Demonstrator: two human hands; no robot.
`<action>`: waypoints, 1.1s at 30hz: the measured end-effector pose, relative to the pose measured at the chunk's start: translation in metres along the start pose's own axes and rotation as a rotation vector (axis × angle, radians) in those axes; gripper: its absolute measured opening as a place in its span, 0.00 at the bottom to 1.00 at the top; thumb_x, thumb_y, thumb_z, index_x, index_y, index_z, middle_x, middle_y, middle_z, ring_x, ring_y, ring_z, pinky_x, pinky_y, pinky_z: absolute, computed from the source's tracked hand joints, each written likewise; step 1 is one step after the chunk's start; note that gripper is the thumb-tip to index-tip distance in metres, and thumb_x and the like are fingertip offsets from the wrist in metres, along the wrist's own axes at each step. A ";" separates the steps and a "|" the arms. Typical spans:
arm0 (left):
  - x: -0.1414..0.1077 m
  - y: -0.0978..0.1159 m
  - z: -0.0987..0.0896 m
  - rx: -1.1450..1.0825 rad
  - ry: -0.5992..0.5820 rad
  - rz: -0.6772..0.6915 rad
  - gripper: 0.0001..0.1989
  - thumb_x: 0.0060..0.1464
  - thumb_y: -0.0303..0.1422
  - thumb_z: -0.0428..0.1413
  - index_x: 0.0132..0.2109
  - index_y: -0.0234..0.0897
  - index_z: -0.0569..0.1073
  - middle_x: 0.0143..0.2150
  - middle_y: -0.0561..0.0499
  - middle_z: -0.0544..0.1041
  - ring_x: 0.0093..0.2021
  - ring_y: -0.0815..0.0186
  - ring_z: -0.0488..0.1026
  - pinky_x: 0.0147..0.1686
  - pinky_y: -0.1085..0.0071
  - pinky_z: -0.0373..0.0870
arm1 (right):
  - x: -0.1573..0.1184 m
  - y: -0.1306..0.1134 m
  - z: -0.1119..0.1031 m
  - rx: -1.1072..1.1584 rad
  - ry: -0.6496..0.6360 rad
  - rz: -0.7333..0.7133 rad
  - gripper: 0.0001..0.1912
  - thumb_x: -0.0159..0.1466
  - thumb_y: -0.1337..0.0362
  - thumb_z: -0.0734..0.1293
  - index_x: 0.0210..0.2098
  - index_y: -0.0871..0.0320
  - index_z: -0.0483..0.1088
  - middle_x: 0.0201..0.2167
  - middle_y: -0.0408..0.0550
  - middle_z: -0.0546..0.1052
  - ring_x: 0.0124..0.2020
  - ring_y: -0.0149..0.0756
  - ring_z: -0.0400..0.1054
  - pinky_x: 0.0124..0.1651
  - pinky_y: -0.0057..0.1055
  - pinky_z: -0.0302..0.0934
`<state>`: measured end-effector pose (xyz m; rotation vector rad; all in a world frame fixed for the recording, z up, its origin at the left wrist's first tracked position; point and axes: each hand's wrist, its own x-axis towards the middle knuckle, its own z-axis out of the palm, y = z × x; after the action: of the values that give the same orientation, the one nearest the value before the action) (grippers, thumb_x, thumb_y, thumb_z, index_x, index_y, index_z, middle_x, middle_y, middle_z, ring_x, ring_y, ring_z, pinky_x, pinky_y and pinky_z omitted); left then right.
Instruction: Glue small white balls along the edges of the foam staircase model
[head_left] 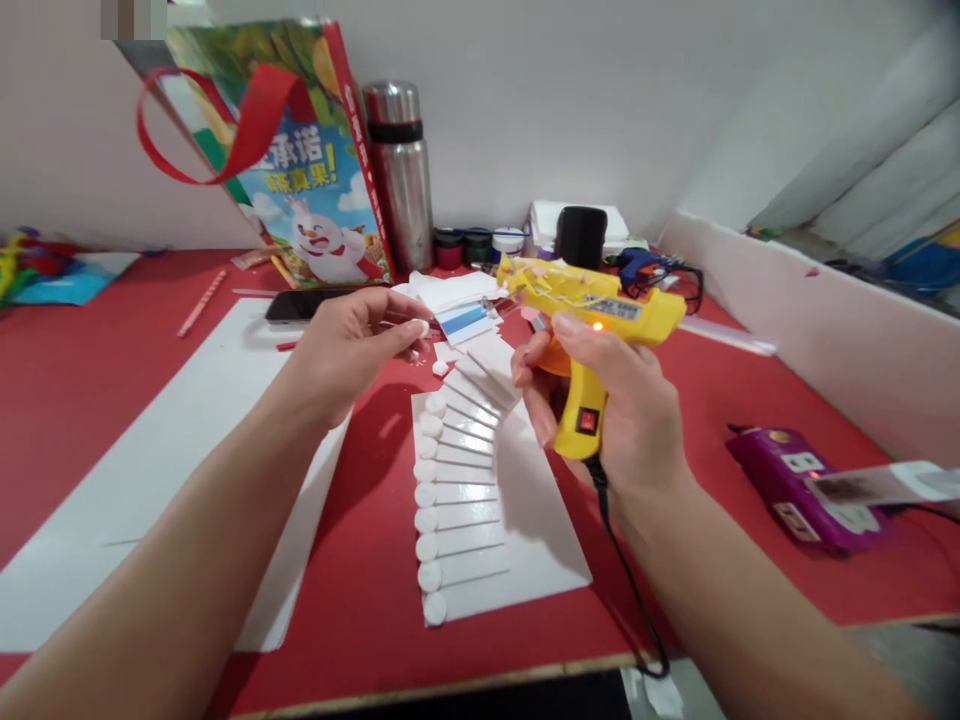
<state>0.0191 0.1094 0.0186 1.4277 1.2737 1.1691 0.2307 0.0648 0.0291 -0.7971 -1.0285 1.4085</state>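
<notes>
My right hand [630,400] is wrapped round the handle of a yellow hot glue gun [652,312], its orange light lit and its nozzle toward the left. Between the fingertips of my left hand [360,335] is a small white piece [422,327], a little left of the nozzle. A thin pale line shows by those fingers; I cannot tell if it is a stick. Below both hands, a white sheet [547,535] carries a fanned row of thin grey sticks [469,522], with white round discs [426,520] at their left ends. Another small white piece [440,369] lies above the row.
A steel flask [405,185] and a printed gift bag [315,190] stand at the back. Paint jars [478,247] are beside them. A phone [296,306] lies by a large white board [150,500]. At right is a purple power strip [806,490]; the glue gun's cord [619,555] hangs down.
</notes>
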 end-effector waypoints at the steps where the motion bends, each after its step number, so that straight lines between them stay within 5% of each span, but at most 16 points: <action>1: -0.001 -0.001 0.003 -0.123 -0.019 -0.020 0.10 0.50 0.33 0.67 0.40 0.34 0.79 0.33 0.49 0.79 0.33 0.65 0.76 0.40 0.67 0.73 | 0.002 -0.006 0.004 -0.014 -0.023 0.001 0.15 0.65 0.57 0.69 0.26 0.60 0.75 0.24 0.46 0.77 0.12 0.28 0.65 0.15 0.26 0.55; 5: -0.006 -0.012 0.009 -0.425 -0.031 -0.146 0.12 0.46 0.27 0.70 0.40 0.33 0.81 0.36 0.50 0.80 0.36 0.70 0.77 0.44 0.70 0.74 | 0.014 -0.019 0.011 -0.101 -0.051 -0.078 0.15 0.65 0.59 0.69 0.26 0.62 0.75 0.24 0.47 0.78 0.12 0.27 0.65 0.15 0.26 0.53; 12: -0.011 -0.024 0.007 -0.549 -0.056 -0.154 0.10 0.49 0.28 0.70 0.41 0.33 0.83 0.35 0.50 0.80 0.33 0.73 0.77 0.36 0.79 0.74 | 0.028 -0.009 -0.014 -0.068 0.011 -0.191 0.13 0.65 0.60 0.69 0.26 0.61 0.75 0.23 0.46 0.76 0.13 0.27 0.65 0.15 0.27 0.53; 25: -0.009 -0.036 0.007 -0.785 -0.037 -0.342 0.09 0.48 0.22 0.69 0.38 0.32 0.82 0.40 0.48 0.81 0.36 0.73 0.76 0.37 0.80 0.75 | 0.019 0.003 -0.025 -0.193 -0.133 0.040 0.11 0.65 0.57 0.70 0.32 0.59 0.78 0.25 0.46 0.79 0.12 0.27 0.64 0.15 0.26 0.55; 33: -0.010 -0.038 0.003 -0.808 -0.144 -0.311 0.09 0.50 0.27 0.69 0.41 0.32 0.84 0.38 0.48 0.80 0.33 0.74 0.75 0.37 0.81 0.76 | 0.010 0.000 -0.018 -0.353 -0.168 0.142 0.15 0.65 0.53 0.71 0.31 0.60 0.78 0.25 0.48 0.79 0.11 0.26 0.63 0.15 0.26 0.54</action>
<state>0.0152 0.1036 -0.0203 0.6726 0.7401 1.1473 0.2462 0.0774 0.0228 -1.0372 -1.3983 1.4512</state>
